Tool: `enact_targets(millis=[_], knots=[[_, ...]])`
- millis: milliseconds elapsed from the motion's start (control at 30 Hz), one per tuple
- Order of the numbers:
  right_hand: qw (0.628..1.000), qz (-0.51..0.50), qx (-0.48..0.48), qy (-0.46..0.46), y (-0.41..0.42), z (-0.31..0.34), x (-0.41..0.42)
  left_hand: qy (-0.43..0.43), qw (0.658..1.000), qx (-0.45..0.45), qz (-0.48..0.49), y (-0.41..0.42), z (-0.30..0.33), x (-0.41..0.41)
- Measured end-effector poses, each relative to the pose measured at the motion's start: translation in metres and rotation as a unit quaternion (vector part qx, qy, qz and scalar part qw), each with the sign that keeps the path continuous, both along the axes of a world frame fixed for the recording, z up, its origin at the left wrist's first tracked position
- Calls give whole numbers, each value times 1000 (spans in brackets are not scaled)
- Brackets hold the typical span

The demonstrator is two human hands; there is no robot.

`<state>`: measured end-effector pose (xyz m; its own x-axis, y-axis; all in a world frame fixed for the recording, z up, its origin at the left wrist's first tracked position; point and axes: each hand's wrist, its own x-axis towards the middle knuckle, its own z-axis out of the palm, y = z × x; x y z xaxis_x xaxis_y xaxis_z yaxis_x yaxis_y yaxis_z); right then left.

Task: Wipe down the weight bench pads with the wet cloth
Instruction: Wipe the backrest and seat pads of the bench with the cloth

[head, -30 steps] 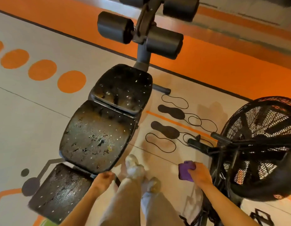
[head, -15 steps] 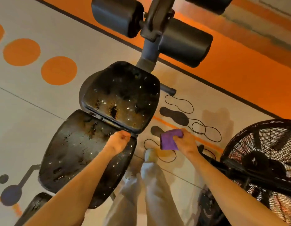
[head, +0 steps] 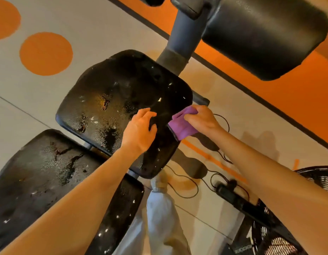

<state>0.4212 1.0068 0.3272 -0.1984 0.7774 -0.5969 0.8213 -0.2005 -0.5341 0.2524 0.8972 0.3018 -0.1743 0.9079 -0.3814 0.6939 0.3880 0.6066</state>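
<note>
Bench pads come first: the black, glossy seat pad (head: 111, 100), beaded with droplets and pale flecks, lies under both our hands, with the longer black back pad (head: 49, 181) beside it, equally wet. Our right hand (head: 201, 120) clamps the folded purple wet cloth (head: 181, 126) at the seat pad's right edge; our left hand (head: 139, 129) hovers over the pad with fingers loosely spread, holding nothing. We judge the first wipe is just starting. Next we need firm, overlapping strokes leftward. Whether the cloth already touches the pad is unclear, and the black foam roller (head: 260, 34) is cut off above.
</note>
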Motion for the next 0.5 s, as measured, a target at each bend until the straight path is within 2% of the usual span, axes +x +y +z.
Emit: enact_targets(millis=[167,333,433,500], knots=[[999,23,45,2,42,-50,-2,59,997,43,-22,30,-32,-6],[971,44,235,30,41,-86,-1,106,985,112,-83,48,-62,-26],[944,49,319,-61,17,-102,-9,141,974,133,-120,56,-73,-40],[938,67,318,-121,2,-109,-19,165,967,135,-139,60,-77,-45]])
